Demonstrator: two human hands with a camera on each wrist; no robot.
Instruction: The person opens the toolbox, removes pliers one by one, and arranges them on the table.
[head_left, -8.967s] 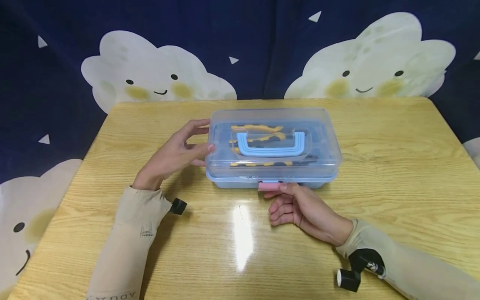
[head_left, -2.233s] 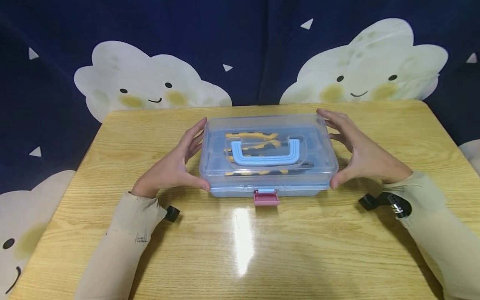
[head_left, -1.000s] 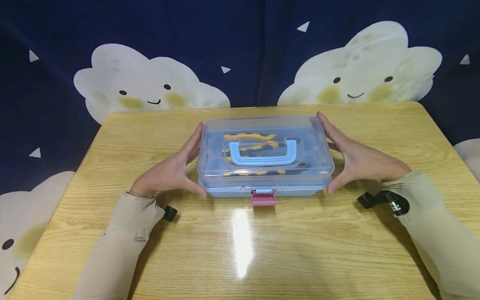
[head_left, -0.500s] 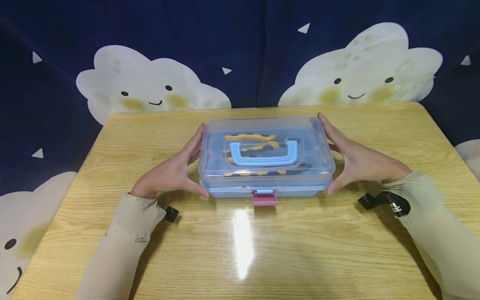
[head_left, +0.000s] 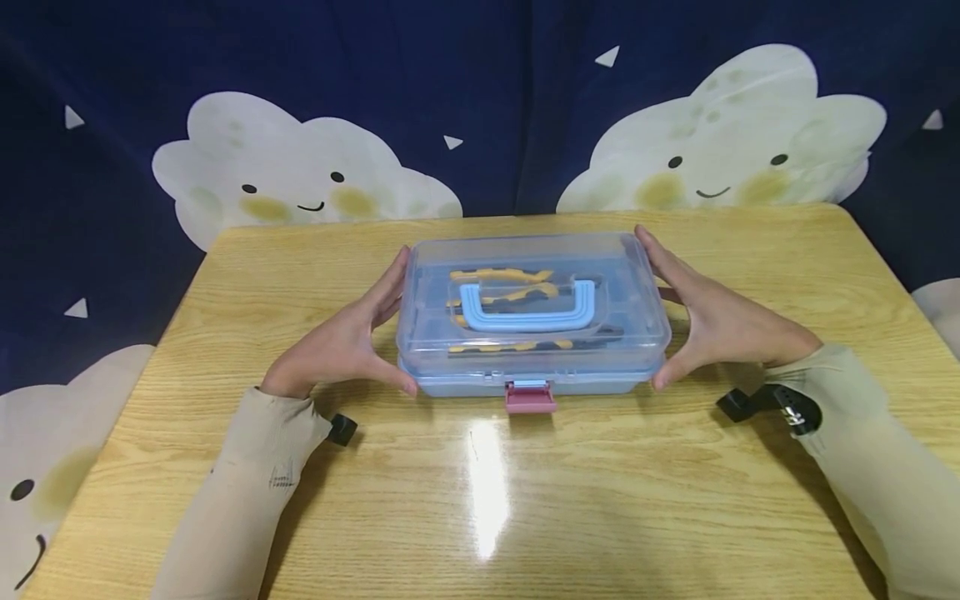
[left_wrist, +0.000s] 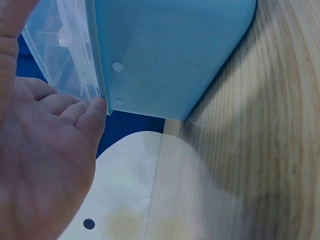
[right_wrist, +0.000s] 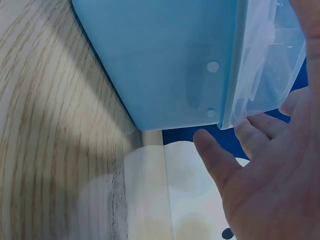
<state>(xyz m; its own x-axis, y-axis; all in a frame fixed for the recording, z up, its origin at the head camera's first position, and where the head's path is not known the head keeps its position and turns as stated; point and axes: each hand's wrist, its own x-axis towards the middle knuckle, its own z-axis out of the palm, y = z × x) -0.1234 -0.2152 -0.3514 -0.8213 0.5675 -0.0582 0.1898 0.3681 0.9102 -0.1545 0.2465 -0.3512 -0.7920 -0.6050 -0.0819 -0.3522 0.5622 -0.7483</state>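
On the table stands a box [head_left: 534, 387] with a light blue base, a clear lid [head_left: 525, 358] and a blue carry handle [head_left: 528, 320]. The lid is down, and the pink latch [head_left: 530, 398] at the front hangs flipped out. Through the lid show several long yellow-and-black things [head_left: 498, 273], partly hidden by the handle. My left hand [head_left: 341, 346] spans the box's left end, thumb by the front corner. At the right end, my right hand [head_left: 723, 321] does the same. In the left wrist view, fingertips [left_wrist: 96, 107] touch the lid's rim; in the right wrist view, the little finger [right_wrist: 212, 152] stands off it.
The wooden table [head_left: 480, 500] reflects a bright streak in front of the box. Behind the table hangs a dark blue cloth [head_left: 510, 92] with white smiling clouds. Small black devices are strapped to both sleeves [head_left: 277, 450].
Nine seconds ago my right hand was at the latch, which was closer to the box front. It moved to the right end, and the latch flipped out. The last half second shows hardly any change.
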